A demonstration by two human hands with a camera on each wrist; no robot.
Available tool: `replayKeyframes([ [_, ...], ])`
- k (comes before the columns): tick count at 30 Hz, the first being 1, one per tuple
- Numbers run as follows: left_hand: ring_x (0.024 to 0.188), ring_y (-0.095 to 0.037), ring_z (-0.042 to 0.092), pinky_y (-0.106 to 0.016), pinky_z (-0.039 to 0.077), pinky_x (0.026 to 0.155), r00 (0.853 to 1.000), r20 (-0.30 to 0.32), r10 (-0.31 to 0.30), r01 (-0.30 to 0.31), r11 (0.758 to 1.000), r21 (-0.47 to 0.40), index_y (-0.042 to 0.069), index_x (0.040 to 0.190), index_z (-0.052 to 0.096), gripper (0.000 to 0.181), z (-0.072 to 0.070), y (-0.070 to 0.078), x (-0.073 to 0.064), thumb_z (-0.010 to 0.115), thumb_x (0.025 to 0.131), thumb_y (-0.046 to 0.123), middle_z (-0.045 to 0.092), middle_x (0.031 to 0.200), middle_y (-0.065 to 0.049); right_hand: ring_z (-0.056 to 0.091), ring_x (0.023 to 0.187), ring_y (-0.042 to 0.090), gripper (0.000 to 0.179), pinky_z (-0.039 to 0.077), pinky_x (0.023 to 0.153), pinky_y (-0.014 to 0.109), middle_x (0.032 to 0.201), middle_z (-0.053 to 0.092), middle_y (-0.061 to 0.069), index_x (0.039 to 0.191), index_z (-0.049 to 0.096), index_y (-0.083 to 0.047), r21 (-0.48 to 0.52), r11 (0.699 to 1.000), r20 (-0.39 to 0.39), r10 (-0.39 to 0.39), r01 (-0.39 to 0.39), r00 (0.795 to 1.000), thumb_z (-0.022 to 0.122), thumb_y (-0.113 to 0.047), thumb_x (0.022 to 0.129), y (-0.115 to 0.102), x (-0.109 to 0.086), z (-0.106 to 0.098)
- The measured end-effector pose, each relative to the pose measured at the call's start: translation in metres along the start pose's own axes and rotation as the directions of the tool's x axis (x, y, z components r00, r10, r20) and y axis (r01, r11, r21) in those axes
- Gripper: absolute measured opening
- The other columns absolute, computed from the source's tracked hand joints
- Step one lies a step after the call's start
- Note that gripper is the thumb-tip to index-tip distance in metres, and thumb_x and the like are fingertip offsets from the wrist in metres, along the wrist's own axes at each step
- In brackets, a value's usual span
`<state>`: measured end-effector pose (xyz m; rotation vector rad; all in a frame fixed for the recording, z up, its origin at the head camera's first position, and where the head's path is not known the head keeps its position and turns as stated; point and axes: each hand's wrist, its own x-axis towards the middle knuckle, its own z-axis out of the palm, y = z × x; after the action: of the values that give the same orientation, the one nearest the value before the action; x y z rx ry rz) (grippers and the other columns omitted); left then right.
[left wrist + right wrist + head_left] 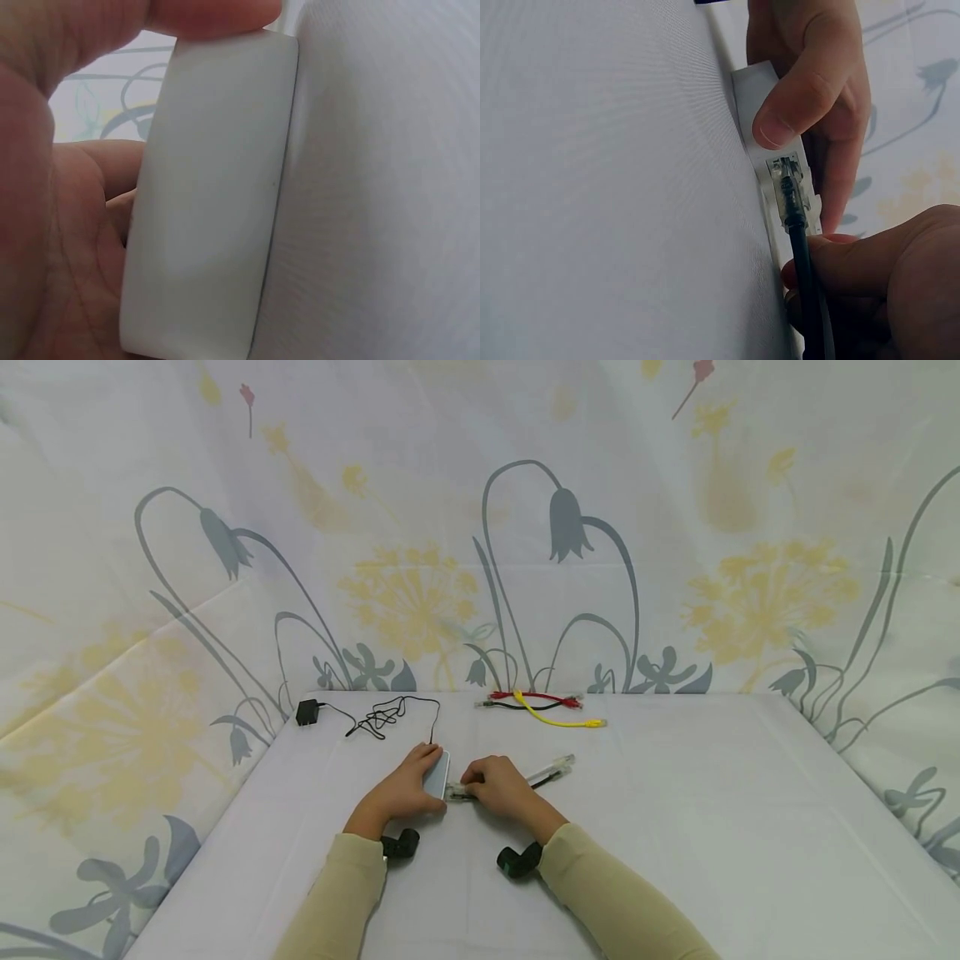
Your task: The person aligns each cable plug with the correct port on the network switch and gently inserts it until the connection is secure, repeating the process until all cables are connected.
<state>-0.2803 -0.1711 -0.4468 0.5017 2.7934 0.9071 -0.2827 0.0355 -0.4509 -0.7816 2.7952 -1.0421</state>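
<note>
A white box-shaped network switch (437,775) lies on the table, a thin black cord running from its far end. My left hand (405,783) grips it, thumb across the near end and fingers at the far end. At the switch's right side, my right hand (504,789) pinches a network cable near its clear plug. The right wrist view shows a black network cable (802,262), its clear plug (787,199) at a port. A second, pale plug sits beside it, partly hidden. A whitish cable (546,769) and the black one stick out beyond the right hand.
A black power adapter (307,712) with a tangled black cord (382,716) lies at the back left. At the back middle are a red cable (543,697), a black cable (517,705) and a yellow cable (558,722). Flower-patterned cloth (465,527) hangs behind the table.
</note>
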Motion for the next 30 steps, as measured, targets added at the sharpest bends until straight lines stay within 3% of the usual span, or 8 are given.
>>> replayKeyframes([
  [14,0.151,-0.033,0.011,-0.051,0.026,0.116,1.000,0.003,0.019,-0.019,1.000,0.008,0.003,0.151,0.031,0.098,-0.0015,0.0014,-0.0003,0.074,0.065,0.021,0.025,0.159,-0.011,0.064,0.085,0.014,0.011,0.051,0.076,0.031,0.091,0.072,0.001,0.095,0.074,-0.012,-0.012,0.999,-0.009,-0.035,0.035,0.999,0.064,-0.012,0.091,0.0009,0.0015,0.0017],
  [30,0.151,-0.032,0.011,-0.050,0.027,0.115,1.000,0.001,0.009,-0.009,1.000,0.009,0.005,0.152,0.030,0.098,-0.0002,0.0006,0.0006,0.073,0.066,0.021,0.024,0.160,-0.010,0.064,0.090,0.015,0.012,0.051,0.080,0.034,0.095,0.071,0.001,0.096,0.074,-0.012,-0.007,1.000,0.004,-0.002,0.002,1.000,0.063,-0.014,0.092,0.0006,0.0033,0.0031],
])
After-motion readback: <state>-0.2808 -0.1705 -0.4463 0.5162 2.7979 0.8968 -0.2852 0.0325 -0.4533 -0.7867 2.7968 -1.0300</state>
